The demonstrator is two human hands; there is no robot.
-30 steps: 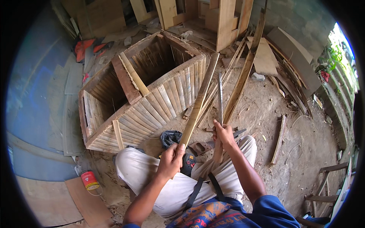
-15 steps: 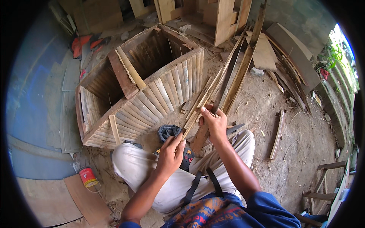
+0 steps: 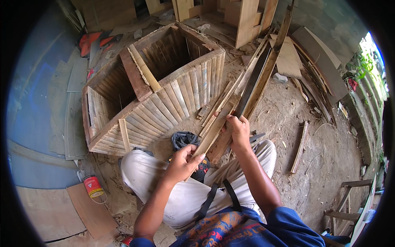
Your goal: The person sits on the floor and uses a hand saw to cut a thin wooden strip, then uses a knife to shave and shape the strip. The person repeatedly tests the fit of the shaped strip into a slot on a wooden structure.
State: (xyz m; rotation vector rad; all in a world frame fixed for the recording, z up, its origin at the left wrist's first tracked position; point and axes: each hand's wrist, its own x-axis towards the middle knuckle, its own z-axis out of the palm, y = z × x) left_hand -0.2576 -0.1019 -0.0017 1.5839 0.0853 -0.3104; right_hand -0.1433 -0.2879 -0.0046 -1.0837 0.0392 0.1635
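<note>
A long split-bamboo strip (image 3: 210, 138) slants across my lap, its pale face showing. My left hand (image 3: 184, 164) grips it near its lower end, thumb along its face. Farther up, my right hand (image 3: 239, 132) is closed around the same strip, with some of its fingers hidden. Beyond the right hand a long dark narrow strip (image 3: 254, 80) runs away from me; its kind is unclear. More bamboo lengths (image 3: 269, 68) lie alongside it. Below the right wrist a dark flat blade-like piece (image 3: 258, 137) pokes out, partly covered.
A slatted wooden frame (image 3: 177, 96) with two open compartments stands ahead on the left. A black plastic bag (image 3: 184, 140) sits before my knees. A red and yellow can (image 3: 94, 186) is at left. Boards (image 3: 319, 53) lean at far right; a loose stick (image 3: 299, 147) lies on the ground.
The bamboo strip has turned, so its broad pale face now shows instead of its narrow edge. My left hand has shifted slightly down along it; the right hand has moved slightly nearer.
</note>
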